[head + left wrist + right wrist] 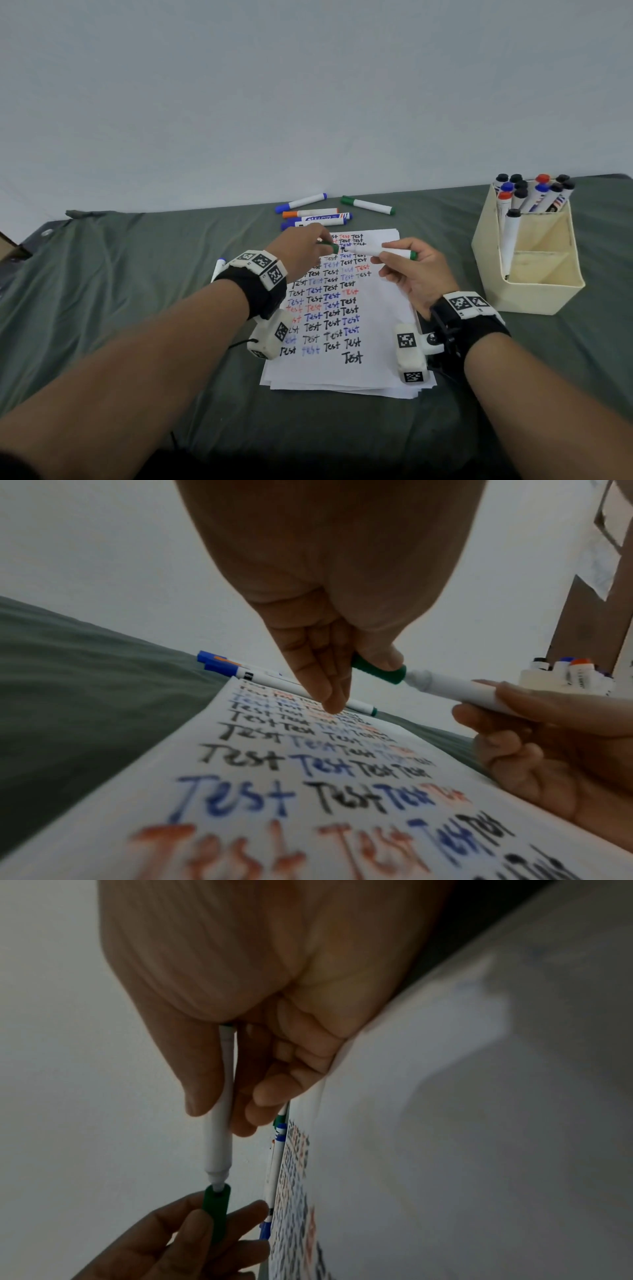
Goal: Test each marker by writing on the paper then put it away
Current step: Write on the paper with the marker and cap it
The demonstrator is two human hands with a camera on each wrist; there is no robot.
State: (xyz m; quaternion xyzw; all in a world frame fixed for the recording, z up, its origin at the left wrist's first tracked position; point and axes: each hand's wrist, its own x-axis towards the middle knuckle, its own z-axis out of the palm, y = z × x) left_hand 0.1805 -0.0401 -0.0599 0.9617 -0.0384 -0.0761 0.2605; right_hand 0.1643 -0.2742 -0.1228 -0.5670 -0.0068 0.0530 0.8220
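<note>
My right hand grips the white barrel of a green marker above the top of the paper. My left hand pinches its green cap at the marker's tip. In the left wrist view the green cap sits just at the end of the marker, with the nib's neck showing between them. The right wrist view shows the marker pointing down into the cap. The paper is covered with rows of "Test" in black, blue and red.
Several loose markers lie on the green cloth beyond the paper, among them a green one. A cream organiser box at the right holds several capped markers. Another marker lies under my left wrist.
</note>
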